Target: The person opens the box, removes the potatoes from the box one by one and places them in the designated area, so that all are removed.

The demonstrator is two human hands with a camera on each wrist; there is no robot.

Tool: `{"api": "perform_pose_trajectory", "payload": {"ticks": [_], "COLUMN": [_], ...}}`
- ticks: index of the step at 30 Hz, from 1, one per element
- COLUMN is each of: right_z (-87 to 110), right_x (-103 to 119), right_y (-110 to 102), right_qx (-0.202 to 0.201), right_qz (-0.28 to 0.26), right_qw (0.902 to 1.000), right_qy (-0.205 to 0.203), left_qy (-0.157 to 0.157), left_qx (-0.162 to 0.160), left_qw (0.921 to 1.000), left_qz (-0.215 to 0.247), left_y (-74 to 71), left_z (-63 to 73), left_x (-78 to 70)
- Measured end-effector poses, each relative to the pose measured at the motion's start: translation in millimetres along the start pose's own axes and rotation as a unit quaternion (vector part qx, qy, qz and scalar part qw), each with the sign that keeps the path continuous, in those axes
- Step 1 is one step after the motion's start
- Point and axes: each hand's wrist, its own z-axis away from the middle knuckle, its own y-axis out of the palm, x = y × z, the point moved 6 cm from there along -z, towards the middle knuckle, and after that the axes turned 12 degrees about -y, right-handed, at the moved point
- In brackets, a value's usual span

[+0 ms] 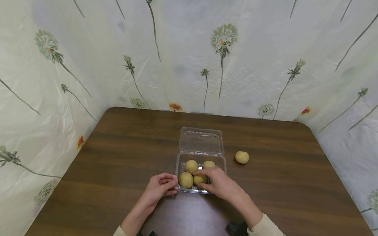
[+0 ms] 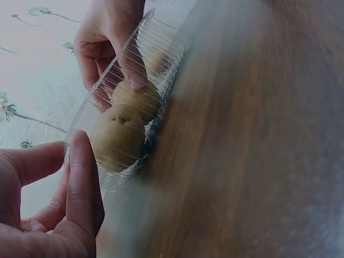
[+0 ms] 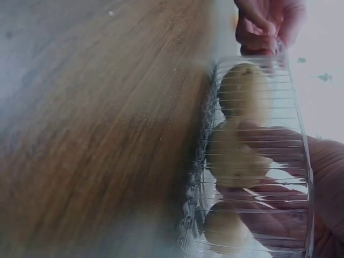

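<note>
Plastic box [image 1: 203, 158] midway between the counter's [image 1: 141, 144] side edges, lid [image 1: 201, 141] flopped toward the far edge! Left hand [image 1: 160, 186], fingers pinching the box's left rim; right hand [image 1: 220, 182], fingers gripping a potato [image 1: 199, 179] inside, three more potatoes [image 1: 191, 167] alongside. One loose potato [image 1: 242, 157], toward the right edge!

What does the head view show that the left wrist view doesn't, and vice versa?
Only the head view shows the loose yellow item right of the box, and the lid folded back. Only the left wrist view shows dark marks on the nearest boxed item. Both share the clear box, the left hand at its edge, and the right hand gripping a round item inside.
</note>
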Motion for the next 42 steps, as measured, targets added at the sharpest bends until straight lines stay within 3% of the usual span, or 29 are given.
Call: {"api": "perform_pose_trajectory", "payload": {"ticks": [15, 24, 35, 42], "right_z": [6.2, 9.3, 15.6, 20.6], "right_x": [-4, -5, -6, -9], "right_y": [-3, -6, -9, -11], "right_qx": [-0.027, -0.047, -0.074, -0.096], "right_qz": [-0.023, -0.079, -0.165, -0.222], "right_qw": [0.9994, 0.9957, 0.983, 0.9692], "right_qy": [0.001, 0.007, 0.032, 0.045], "left_qy": [0.004, 0.004, 0.005, 0.007], "left_qx": [0.004, 0.004, 0.001, 0.004], "left_qw": [1.0, 1.0, 1.0, 1.0], "left_qz": [0.0, 0.003, -0.001, 0.0], "left_y": [0.2, -0.5, -0.8, -0.7], "left_z": [-0.2, -0.9, -1.2, -1.1], "left_x": [0.1, -0.1, 0.4, -0.2]}}
